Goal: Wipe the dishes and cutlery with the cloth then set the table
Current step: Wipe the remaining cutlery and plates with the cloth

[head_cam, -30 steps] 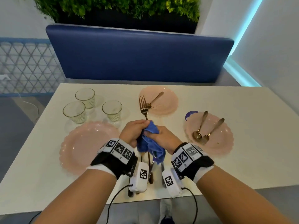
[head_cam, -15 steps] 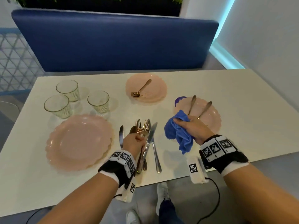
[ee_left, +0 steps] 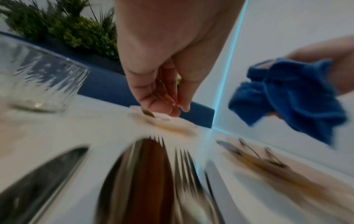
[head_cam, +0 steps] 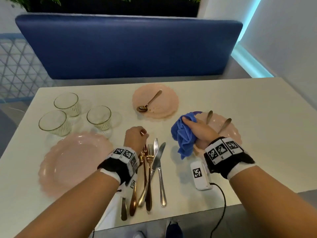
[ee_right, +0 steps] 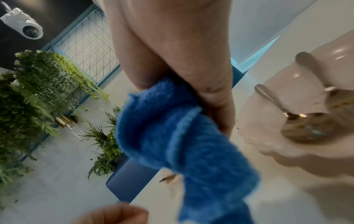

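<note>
The right hand (head_cam: pixel 199 133) grips the blue cloth (head_cam: pixel 184 134) near the surface's right edge; the left hand (head_cam: pixel 135 139), loosely curled, holds nothing above the cutlery (head_cam: pixel 151 170) at the near edge

— Left hand (head_cam: pixel 135 138)?
— Hovering low over the counter near its front edge, fingers (ee_left: pixel 168 97) loosely curled downward, nothing in them.
— And the right hand (head_cam: pixel 199 131)?
— Raised toward the counter's right side, knuckles up, fingers clenched around a bunched cloth (head_cam: pixel 184 136). Both forearms reach in from the front edge, wrists banded.
</note>
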`<state>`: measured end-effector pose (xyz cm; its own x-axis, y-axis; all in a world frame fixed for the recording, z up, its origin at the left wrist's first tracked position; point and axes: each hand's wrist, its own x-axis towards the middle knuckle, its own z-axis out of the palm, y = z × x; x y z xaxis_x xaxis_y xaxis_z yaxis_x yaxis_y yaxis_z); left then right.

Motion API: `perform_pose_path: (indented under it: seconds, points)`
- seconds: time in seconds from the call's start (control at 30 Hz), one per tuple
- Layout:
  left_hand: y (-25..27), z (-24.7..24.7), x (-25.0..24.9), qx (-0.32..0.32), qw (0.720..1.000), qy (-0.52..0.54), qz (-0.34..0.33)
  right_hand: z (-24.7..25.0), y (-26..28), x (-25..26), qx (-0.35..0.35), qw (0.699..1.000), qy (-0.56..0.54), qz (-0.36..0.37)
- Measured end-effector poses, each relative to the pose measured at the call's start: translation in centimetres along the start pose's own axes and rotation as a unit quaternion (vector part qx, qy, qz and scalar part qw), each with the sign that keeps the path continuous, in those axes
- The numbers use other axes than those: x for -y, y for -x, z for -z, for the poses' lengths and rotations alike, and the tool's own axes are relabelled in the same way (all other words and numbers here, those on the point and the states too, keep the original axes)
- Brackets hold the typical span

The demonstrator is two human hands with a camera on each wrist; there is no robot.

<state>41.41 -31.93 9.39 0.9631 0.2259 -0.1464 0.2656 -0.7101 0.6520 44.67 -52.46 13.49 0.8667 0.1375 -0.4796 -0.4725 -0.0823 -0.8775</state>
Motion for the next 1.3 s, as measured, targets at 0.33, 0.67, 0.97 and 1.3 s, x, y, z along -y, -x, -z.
perform_pose_path:
  seconds: [0.33, 0.67, 0.97, 1.3]
  points:
    - [-18.8, -0.1, -7.3, 0.111, 0.982, -0.138, 0.068, 5.0, -10.0, 5.4, 0.059, 0.996, 0.063, 0.012]
    - [-27.5, -4.3, -5.8, 0.221, 0.941, -0.224, 0.127, 8.1, -16.9, 8.4, 0.046, 0.984, 0.174, -0.008]
    - [-25.2, -1.0, -6.3, 0.156, 0.963, 0.101, 0.194, 5.3, -19.0, 10.6, 0.108, 0.957, 0.267, 0.029]
    - [-21.7, -0.9, -8.5, 0.084, 0.938, 0.314, 0.119, -1.2, -19.4, 9.4, 0.241, 0.907, 0.342, 0.042]
